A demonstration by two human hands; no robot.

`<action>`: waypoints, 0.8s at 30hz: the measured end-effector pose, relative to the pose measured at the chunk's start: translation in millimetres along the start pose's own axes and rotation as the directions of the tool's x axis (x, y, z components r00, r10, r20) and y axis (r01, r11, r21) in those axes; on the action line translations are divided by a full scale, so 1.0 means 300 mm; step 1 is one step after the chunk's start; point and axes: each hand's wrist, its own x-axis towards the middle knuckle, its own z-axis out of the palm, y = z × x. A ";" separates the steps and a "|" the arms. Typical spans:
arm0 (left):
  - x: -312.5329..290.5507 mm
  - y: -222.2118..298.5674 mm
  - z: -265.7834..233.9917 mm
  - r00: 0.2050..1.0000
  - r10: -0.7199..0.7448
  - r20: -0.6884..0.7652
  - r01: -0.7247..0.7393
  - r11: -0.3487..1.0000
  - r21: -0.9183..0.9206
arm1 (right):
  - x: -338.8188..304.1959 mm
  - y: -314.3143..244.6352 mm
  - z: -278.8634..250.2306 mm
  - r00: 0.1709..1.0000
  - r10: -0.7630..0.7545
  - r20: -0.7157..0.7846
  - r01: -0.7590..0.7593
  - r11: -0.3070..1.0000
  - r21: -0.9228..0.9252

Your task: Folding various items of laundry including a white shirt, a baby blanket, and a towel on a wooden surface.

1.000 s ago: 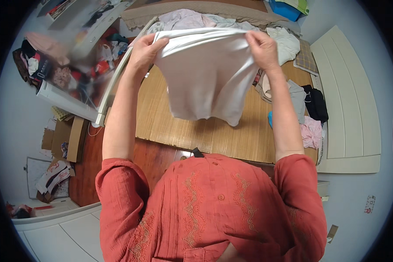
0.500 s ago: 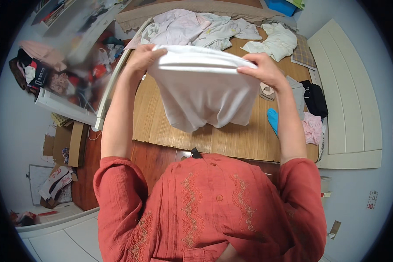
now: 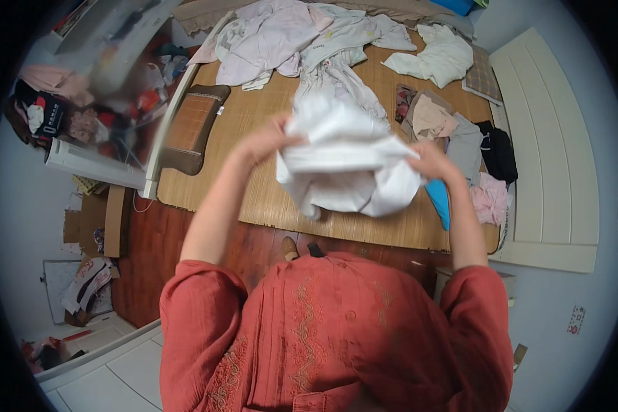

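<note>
Holding the white cloth point(image 3: 347, 165) with 2 hands, we have it raised above the straw mat point(image 3: 261, 199). Our left hand point(image 3: 264, 141) pinches it at the left edge, and our right hand point(image 3: 434, 161) pinches it at the right edge. Both hands are narrow, with fingers closed on the fabric, although blur hides how exactly the left fingertips are placed.

To do this step well, we think we should keep both grips at equal height and pull gently outward, so that the folds between them become flat. In our judgement, such soft cloth will bunch if 1 side is pulled more strongly than the other. It would also be wise to hold only the edge and not gather more fabric in the palm.

As for position, the white cloth is between our 2 hands and sags below them, while its upper part, blurred, reaches beyond them. Behind it lies a wrinkled pale garment point(image 3: 343, 82), partly hidden by it; we cannot tell if they touch. Near our right forearm point(image 3: 465, 226) lies a blue thing point(image 3: 438, 204), and a brown pillow point(image 3: 196, 130) is well apart, on the left.
</note>
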 end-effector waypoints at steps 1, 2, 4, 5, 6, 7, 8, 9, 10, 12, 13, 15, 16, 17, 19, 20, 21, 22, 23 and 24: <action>-0.011 -0.078 0.033 0.998 -0.042 0.047 0.029 0.971 0.237 | -0.025 0.030 0.016 0.998 -0.029 0.054 0.028 0.999 0.018; -0.019 -0.161 0.045 0.960 -0.259 0.106 0.209 0.915 0.345 | -0.052 0.004 -0.005 0.997 -0.038 0.071 0.037 0.999 0.015; 0.008 -0.254 0.042 0.869 -0.472 0.150 0.365 0.815 0.450 | -0.095 -0.068 -0.077 0.914 0.281 0.293 -0.331 0.933 0.137; 0.040 -0.281 0.037 0.878 -0.452 0.156 0.325 0.804 0.499 | -0.070 -0.033 -0.067 0.910 0.288 0.298 -0.338 0.932 0.133; 0.081 -0.304 0.045 0.887 -0.429 0.174 0.275 0.791 0.547 | -0.053 0.023 -0.044 0.955 0.222 0.194 -0.231 0.973 0.026; 0.154 -0.348 0.029 0.921 -0.385 0.057 0.274 0.745 0.608 | -0.023 0.082 -0.012 0.986 0.128 0.109 -0.118 0.989 -0.093; 0.262 -0.374 0.011 0.945 -0.324 -0.049 0.273 0.696 0.664 | 0.027 0.180 -0.003 0.976 0.218 -0.012 -0.212 0.934 -0.287; 0.352 -0.311 0.003 0.960 -0.267 -0.079 0.254 0.721 0.644 | 0.065 0.219 -0.051 0.943 0.285 -0.173 -0.321 0.915 -0.245; 0.433 -0.232 0.005 0.970 -0.101 -0.220 0.232 0.643 0.730 | 0.102 0.249 -0.106 0.880 0.342 -0.328 -0.416 0.890 -0.188; 0.540 -0.116 -0.103 0.953 0.134 -0.273 0.067 0.784 0.617 | 0.186 0.141 -0.252 0.847 0.052 -0.530 -0.233 0.931 -0.281; 0.549 0.019 -0.102 0.934 0.208 -0.290 -0.030 0.856 0.517 | 0.180 0.048 -0.328 0.790 0.112 -0.602 -0.303 0.926 -0.225; 0.568 0.176 -0.185 0.901 0.352 -0.255 -0.224 0.878 0.422 | 0.178 -0.092 -0.442 0.669 0.029 -0.742 -0.171 0.979 -0.115; 0.573 0.317 -0.178 0.906 0.373 -0.201 -0.288 0.890 0.353 | 0.132 -0.150 -0.506 0.610 -0.048 -0.791 -0.121 0.981 -0.153; 0.567 0.428 -0.177 0.856 0.504 -0.114 -0.441 0.828 0.346 | 0.104 -0.196 -0.535 0.553 -0.129 -0.823 -0.051 0.981 -0.187; 0.498 0.550 -0.185 0.793 0.585 -0.170 -0.506 0.788 0.350 | 0.071 -0.321 -0.517 0.537 -0.098 -0.838 -0.102 0.978 -0.180; 0.448 0.594 -0.191 0.791 0.592 -0.155 -0.517 0.782 0.349 | 0.059 -0.373 -0.481 0.530 -0.060 -0.846 -0.155 0.974 -0.167; 0.405 0.625 -0.188 0.788 0.602 -0.130 -0.537 0.774 0.335 | 0.034 -0.408 -0.449 0.523 -0.061 -0.850 -0.162 0.972 -0.170; 0.359 0.624 -0.197 0.767 0.623 -0.155 -0.521 0.745 0.416 | 0.027 -0.432 -0.403 0.587 0.034 -0.809 -0.174 0.981 -0.086; 0.327 0.589 -0.229 0.769 0.620 -0.156 -0.517 0.747 0.418 | 0.023 -0.452 -0.354 0.645 0.127 -0.753 -0.195 0.981 -0.002; 0.259 0.510 -0.313 0.759 0.633 -0.151 -0.432 0.664 0.611 | 0.054 -0.468 -0.269 0.737 0.152 -0.659 -0.125 0.988 0.087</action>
